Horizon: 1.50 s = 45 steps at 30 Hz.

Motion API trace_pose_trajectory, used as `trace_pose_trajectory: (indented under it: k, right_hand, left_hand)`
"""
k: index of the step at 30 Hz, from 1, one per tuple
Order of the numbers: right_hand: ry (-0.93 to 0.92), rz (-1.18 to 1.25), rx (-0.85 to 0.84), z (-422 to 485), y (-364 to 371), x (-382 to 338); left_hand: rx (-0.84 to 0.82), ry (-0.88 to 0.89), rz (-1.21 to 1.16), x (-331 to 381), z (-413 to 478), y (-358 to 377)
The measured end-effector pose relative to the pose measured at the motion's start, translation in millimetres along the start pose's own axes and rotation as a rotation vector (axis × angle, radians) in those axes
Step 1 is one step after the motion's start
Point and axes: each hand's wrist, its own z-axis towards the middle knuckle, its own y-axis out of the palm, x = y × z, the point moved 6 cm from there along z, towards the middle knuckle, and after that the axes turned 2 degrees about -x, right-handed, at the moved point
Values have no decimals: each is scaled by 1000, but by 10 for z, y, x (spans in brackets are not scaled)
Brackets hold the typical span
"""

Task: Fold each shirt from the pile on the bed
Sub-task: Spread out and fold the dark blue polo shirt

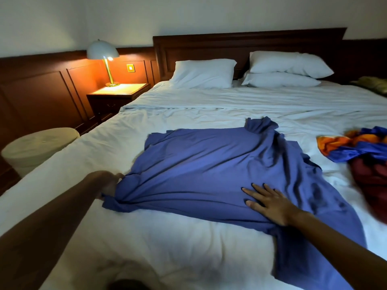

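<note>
A blue shirt [201, 164] lies spread and wrinkled across the middle of the white bed [167, 243]. My left hand [109, 184] grips the shirt's left corner, and the cloth bunches and pulls tight toward it. My right hand [270, 205] presses flat on the shirt's near right part with its fingers straight and spread. A pile of shirts [362, 155] in orange, blue and dark red lies at the bed's right edge, partly cut off by the frame.
Three white pillows [204, 74] lean against the dark wooden headboard [251, 43]. A lit lamp [104, 59] stands on a nightstand [119, 93] left of the bed. A pale round bin [37, 147] sits on the floor at the left. A greenish cloth [372, 84] lies far right.
</note>
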Motion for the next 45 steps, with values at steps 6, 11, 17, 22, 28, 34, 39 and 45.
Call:
trace_pose_trajectory:
  k: [6, 11, 17, 22, 28, 34, 39, 45]
  right_hand:
    - [22, 82, -57, -238, -24, 335]
    - [-188, -35, 140, -468, -160, -103]
    - [-554, -211, 508, -549, -187, -708]
    - [-508, 31, 141, -574, -187, -607]
    - [-309, 308, -147, -648, -283, -474]
    - [130, 78, 432, -427, -442, 481]
    - [542, 20, 252, -402, -235, 1318]
    - [572, 114, 556, -197, -580, 1698]
  left_hand:
    - [32, 4, 84, 75, 19, -180]
    - [28, 36, -255, -115, -11, -185]
    - [-100, 236, -577, -365, -245, 47]
    - [80, 101, -308, -707, -190, 2]
    - [107, -39, -159, -634, 85, 45]
    - [419, 261, -99, 906, -58, 74]
    - [225, 537, 34, 2187, -48, 794]
    - [270, 530, 72, 2741, 227, 1190]
